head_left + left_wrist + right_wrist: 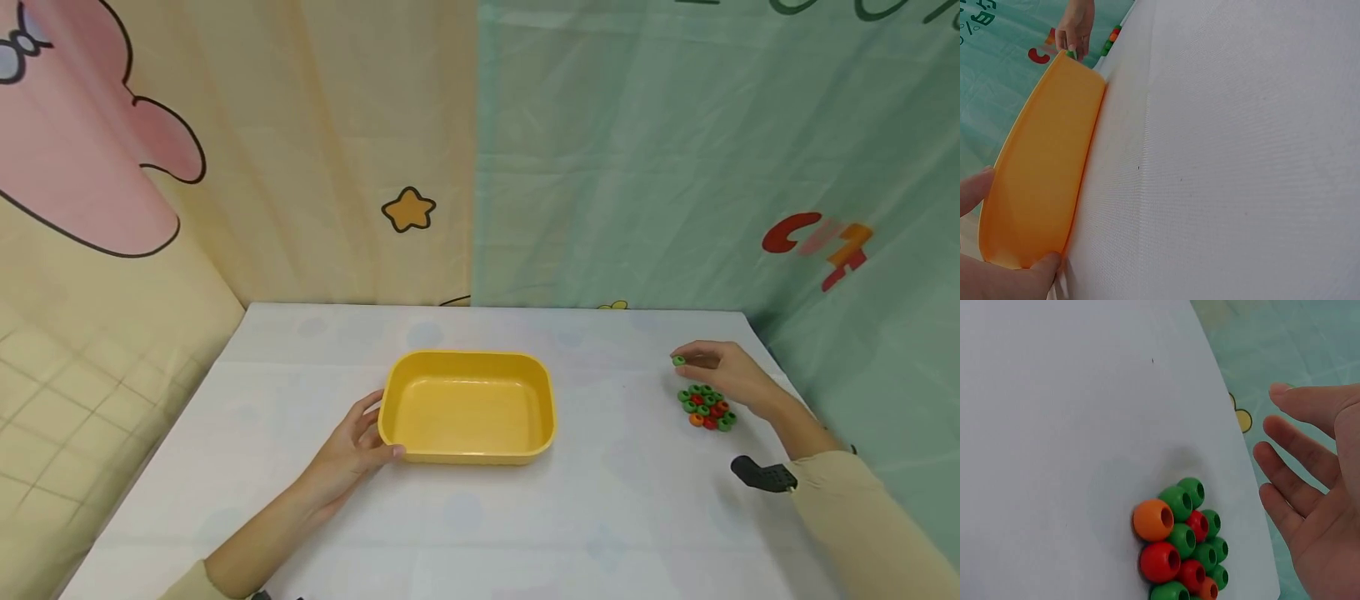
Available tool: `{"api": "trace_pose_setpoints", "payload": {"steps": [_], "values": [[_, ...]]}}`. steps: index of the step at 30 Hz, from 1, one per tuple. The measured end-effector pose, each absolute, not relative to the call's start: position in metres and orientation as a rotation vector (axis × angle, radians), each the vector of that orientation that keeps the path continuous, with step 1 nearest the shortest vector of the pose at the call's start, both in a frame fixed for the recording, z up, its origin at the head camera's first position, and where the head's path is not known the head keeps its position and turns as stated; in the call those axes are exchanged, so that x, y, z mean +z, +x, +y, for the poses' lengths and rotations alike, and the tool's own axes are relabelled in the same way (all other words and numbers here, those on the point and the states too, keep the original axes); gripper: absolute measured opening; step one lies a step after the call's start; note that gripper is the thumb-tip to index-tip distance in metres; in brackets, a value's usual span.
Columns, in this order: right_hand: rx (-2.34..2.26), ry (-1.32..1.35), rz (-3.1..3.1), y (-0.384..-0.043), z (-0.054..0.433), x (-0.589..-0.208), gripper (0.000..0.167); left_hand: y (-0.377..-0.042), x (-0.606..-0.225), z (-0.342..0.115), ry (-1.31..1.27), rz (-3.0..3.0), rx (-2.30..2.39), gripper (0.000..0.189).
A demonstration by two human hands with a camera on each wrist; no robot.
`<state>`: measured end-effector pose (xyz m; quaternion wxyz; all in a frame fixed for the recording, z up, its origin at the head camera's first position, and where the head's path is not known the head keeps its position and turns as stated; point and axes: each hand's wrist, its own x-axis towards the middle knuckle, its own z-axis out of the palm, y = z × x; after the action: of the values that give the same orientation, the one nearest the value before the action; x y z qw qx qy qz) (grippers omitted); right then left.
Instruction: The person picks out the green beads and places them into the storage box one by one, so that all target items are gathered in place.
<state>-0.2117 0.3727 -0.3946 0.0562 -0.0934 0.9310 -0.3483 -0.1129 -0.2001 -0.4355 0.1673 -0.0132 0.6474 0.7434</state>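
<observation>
Finely textured white tablecloth (480,525) spreads nearest; left of centre, the left hand (351,446) grips the left end of a smooth, round-cornered yellow tray (468,417). Well to the right, glossy barrel-shaped beads (708,408) cluster, their bored holes clearest from the right wrist. Just beyond, the right hand (723,373) pinches a green bead (678,361), nearly hidden in that close view. Creased fabric walls (637,167) hang farthest.
</observation>
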Motion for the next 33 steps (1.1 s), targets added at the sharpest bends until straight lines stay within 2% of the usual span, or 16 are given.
{"api": "trace_pose_setpoints", "payload": {"steps": [11,33], "values": [[-1.074,-0.384,2.781,-0.227,0.337,-0.391,0.036,-0.113,-0.435,-0.201,-0.04,1.834,2.125,0.099],[-1.139,-0.551,2.638,-0.259,0.267,-0.391,0.03,-0.112,-0.435,-0.199,-0.02,1.881,2.105,0.097]]}}
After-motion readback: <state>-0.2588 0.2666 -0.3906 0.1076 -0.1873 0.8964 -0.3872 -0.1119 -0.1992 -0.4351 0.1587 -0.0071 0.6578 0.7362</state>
